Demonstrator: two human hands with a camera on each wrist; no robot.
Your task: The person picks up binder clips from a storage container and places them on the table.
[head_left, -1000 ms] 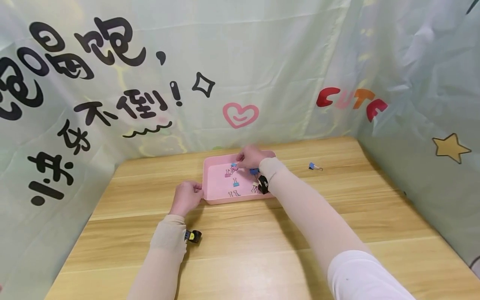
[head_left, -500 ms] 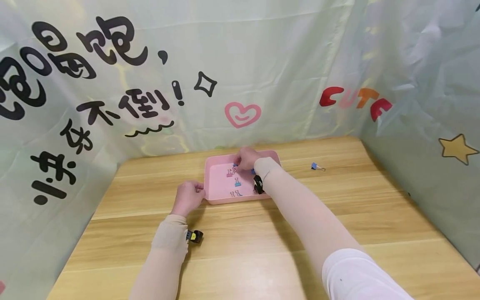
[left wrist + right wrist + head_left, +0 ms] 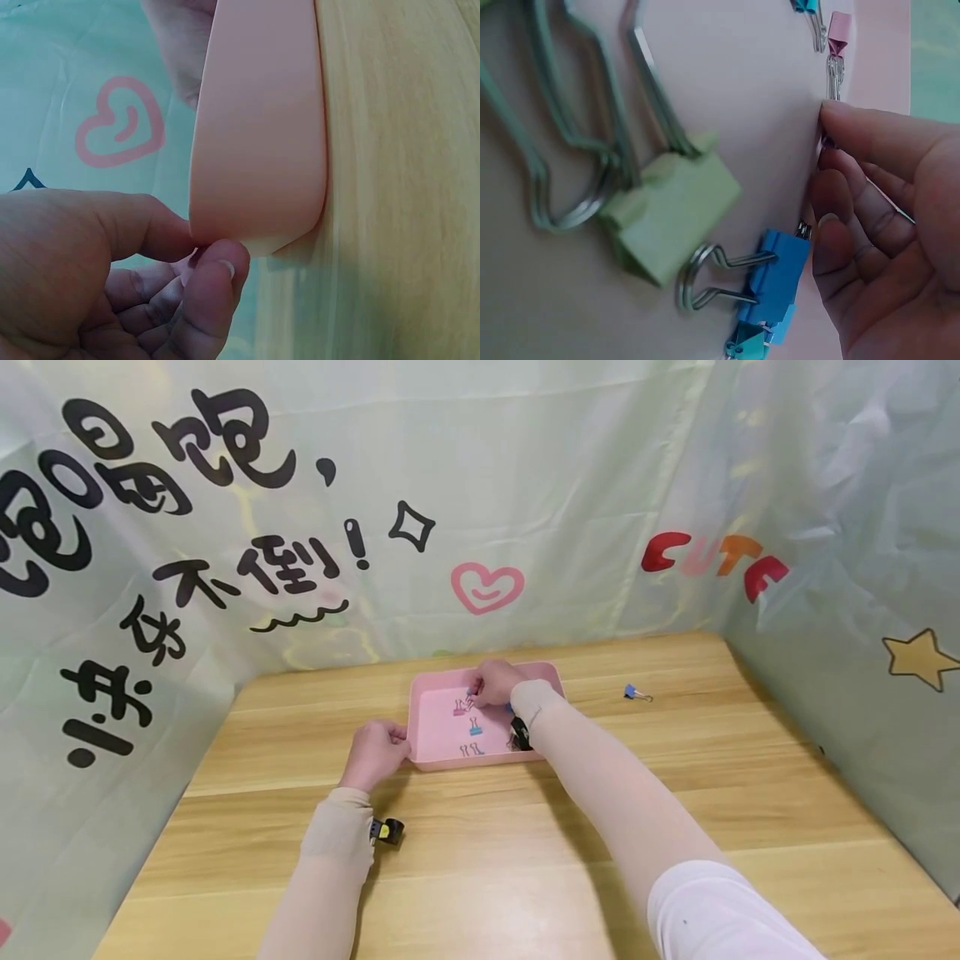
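Observation:
My left hand (image 3: 375,753) pinches the near left corner of the pink tray (image 3: 480,761) between thumb and forefinger; the left wrist view shows the tray's outer wall (image 3: 259,127) beside those fingers. Inside the tray, my right hand (image 3: 498,682) has its thumb and forefinger together on a small dark binder clip, mostly hidden by the fingertips. Right at the thumb tip are the wire handles of a pink binder clip (image 3: 839,34). Below the curled fingers in the right wrist view lies a blue binder clip (image 3: 772,274), with a yellow-green one (image 3: 676,214) closer to the camera.
A teal binder clip (image 3: 476,730) lies mid-tray, others near its front wall. Outside on the wooden table (image 3: 480,860), a blue binder clip (image 3: 632,692) lies right of the tray. A printed cloth (image 3: 570,510) hangs behind the table.
My right hand shifts slightly left, then settles a little lower among the clips, its fingertips now over the one near the back. The left hand stays at the tray corner.

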